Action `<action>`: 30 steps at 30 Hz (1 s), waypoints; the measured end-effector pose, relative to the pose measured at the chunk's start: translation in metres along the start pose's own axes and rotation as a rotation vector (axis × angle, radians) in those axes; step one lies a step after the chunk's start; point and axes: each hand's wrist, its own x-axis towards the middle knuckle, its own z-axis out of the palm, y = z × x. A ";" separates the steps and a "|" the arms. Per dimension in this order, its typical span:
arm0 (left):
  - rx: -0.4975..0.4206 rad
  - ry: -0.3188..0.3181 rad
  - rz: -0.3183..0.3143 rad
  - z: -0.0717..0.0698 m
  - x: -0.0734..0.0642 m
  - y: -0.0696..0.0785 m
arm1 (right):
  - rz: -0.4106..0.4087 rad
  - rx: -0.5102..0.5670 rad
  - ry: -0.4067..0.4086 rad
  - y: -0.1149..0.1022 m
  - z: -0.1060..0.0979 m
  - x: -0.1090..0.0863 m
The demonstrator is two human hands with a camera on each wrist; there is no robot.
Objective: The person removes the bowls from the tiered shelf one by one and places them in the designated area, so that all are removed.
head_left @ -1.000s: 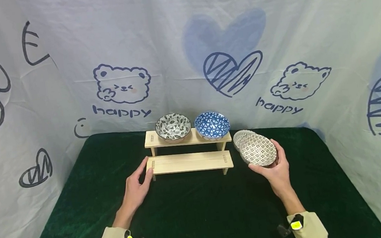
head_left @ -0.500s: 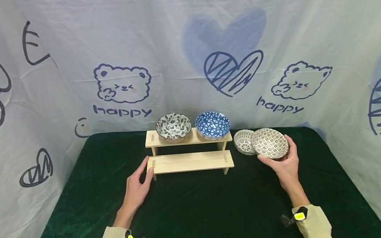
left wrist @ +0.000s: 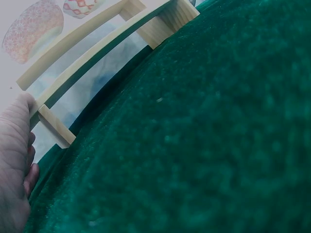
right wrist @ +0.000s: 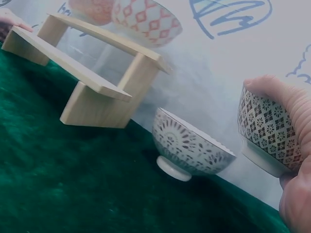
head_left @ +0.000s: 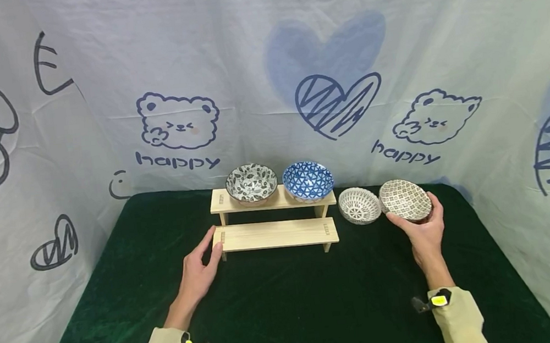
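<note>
My right hand [head_left: 426, 235] pinches the checked bowl [head_left: 404, 197], the white bowl [head_left: 359, 206] to its left; I'm likely placing it, which calls for gentle release. My left hand [head_left: 199, 270] pinches the stand [head_left: 275, 234].

The right hand [head_left: 425, 232] tucks most of its fingers behind the brown-patterned bowl [head_left: 405, 200], out of the head camera's sight, and over in the right wrist view the picture's edge slices that hand off! Left hand [head_left: 199, 270] now: cropped in its own wrist view, and whether the fingers curl under the wooden stand's [head_left: 275, 234] lower-shelf left end, no telling. Up on the top shelf, the blue bowl [head_left: 308, 181] (washed out in both wrist views) loses its top there. Marks at the shelf ends? Too small to read! The green cloth's [head_left: 289, 314] near edge drops out below.
</note>
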 end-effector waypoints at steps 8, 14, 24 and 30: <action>0.004 -0.004 -0.006 -0.001 0.000 0.000 | 0.031 -0.005 0.060 0.011 -0.008 0.015; 0.010 -0.004 -0.003 -0.001 0.000 -0.002 | 0.077 -0.064 0.093 0.025 -0.014 0.024; 0.005 0.004 -0.002 0.000 -0.001 -0.001 | 0.129 -0.110 0.107 0.049 -0.020 0.030; 0.010 0.002 0.002 -0.001 0.000 0.000 | 0.124 -0.110 0.095 0.053 -0.022 0.030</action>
